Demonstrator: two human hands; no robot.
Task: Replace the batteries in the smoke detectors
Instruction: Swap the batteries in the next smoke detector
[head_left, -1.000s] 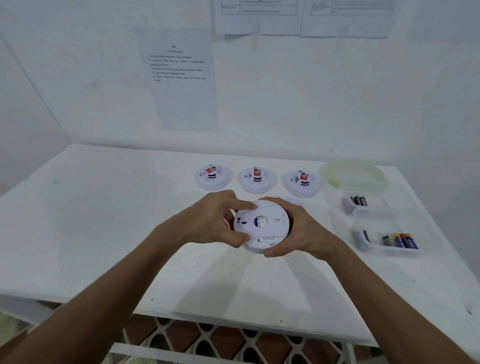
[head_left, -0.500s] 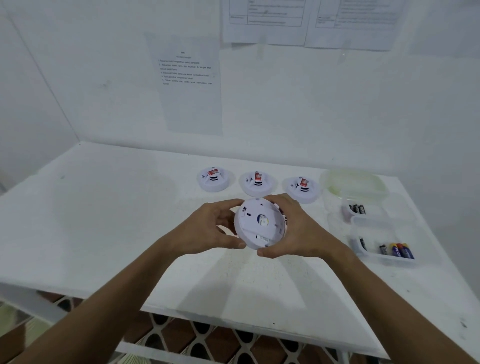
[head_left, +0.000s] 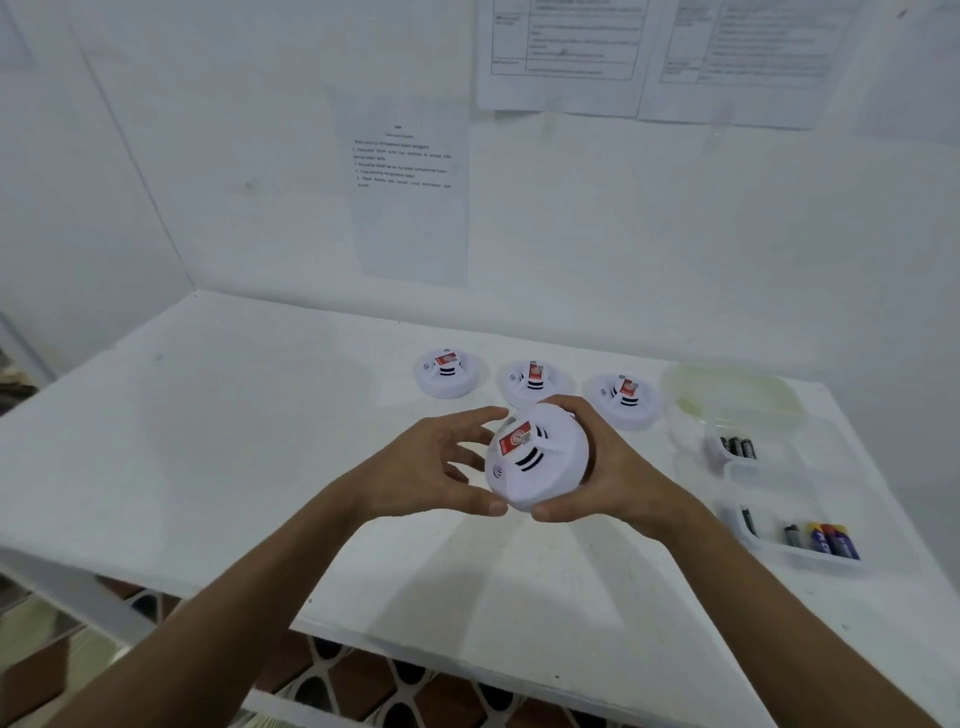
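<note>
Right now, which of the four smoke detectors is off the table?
The smoke detector held between the left hand and right hand, tilted, red label up. The other three sit in a row behind it on the table.

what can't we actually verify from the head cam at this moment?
- Back of the held detector: faces away from the head view, so the battery compartment state is hidden.
- Right hand fingers: mostly behind the detector.
- Left hand: contact beyond the thumb is unclear.
- Batteries in the near tray: too small and blurred to read; used or fresh unknown.
- Wall sheet: text too small to read.
</note>
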